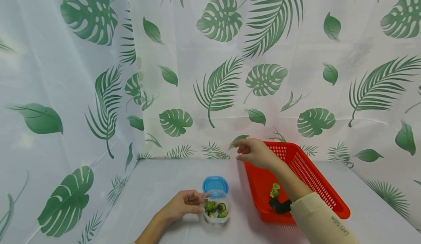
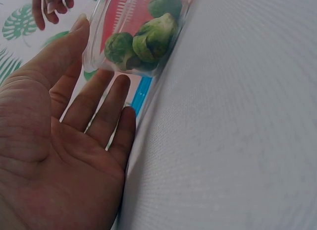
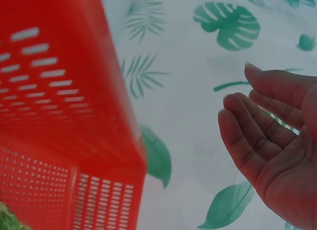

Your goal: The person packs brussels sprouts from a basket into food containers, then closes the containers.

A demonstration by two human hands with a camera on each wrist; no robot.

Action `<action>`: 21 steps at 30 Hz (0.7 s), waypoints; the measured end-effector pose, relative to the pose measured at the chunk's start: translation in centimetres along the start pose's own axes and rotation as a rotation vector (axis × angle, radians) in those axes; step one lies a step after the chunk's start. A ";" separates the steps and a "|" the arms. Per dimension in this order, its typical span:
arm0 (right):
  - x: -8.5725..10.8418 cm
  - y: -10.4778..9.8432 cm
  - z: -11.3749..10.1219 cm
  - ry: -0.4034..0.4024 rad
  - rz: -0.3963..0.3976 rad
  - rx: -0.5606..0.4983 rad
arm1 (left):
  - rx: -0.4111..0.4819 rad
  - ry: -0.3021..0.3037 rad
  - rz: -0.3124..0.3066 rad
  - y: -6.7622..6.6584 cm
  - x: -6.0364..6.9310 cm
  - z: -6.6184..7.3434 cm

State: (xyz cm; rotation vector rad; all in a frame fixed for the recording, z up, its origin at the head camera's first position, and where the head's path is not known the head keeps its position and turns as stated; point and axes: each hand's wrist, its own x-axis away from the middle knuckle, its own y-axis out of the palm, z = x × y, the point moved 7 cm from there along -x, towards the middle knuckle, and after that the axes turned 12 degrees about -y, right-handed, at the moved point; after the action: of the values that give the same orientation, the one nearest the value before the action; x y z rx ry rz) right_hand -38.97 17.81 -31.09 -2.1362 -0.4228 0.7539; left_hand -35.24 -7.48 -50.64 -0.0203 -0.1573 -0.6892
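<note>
My left hand (image 1: 184,205) pinches the rim of a small clear plastic container (image 1: 217,220) between thumb and fingers. Inside it lie several green Brussels sprouts (image 1: 215,208), some seen through the wall in the left wrist view. A blue lid (image 1: 215,184) is just behind the container on the table. Over the far left corner of a red basket (image 1: 291,147) is my right hand (image 1: 258,154), its fingers loosely bent and holding nothing. In the right wrist view that hand (image 3: 277,141) is apart from the basket wall. Small sprouts (image 1: 275,190) rest on the basket's floor.
A dark object (image 1: 279,206), of unclear kind, shows by the right sleeve over the basket. The white table (image 1: 171,174) meets a leaf-patterned curtain (image 1: 184,98) at the back and sides. The basket's walls stand high on the right.
</note>
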 end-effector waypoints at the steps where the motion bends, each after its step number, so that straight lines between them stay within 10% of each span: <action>1: 0.1 -0.1 0.4 0.004 -0.001 -0.008 | -0.002 0.000 0.000 0.1 0.0 0.0; 21: 1.8 -2.7 7.1 0.148 0.007 -0.045 | -0.006 -0.013 0.004 0.0 0.0 -0.1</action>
State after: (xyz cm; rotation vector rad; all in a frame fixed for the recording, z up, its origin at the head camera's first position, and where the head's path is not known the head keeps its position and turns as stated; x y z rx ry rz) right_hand -42.24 24.59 -33.12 -2.2189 -0.3568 0.5901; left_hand -35.23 -7.47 -50.73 -0.0305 -0.1676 -0.6851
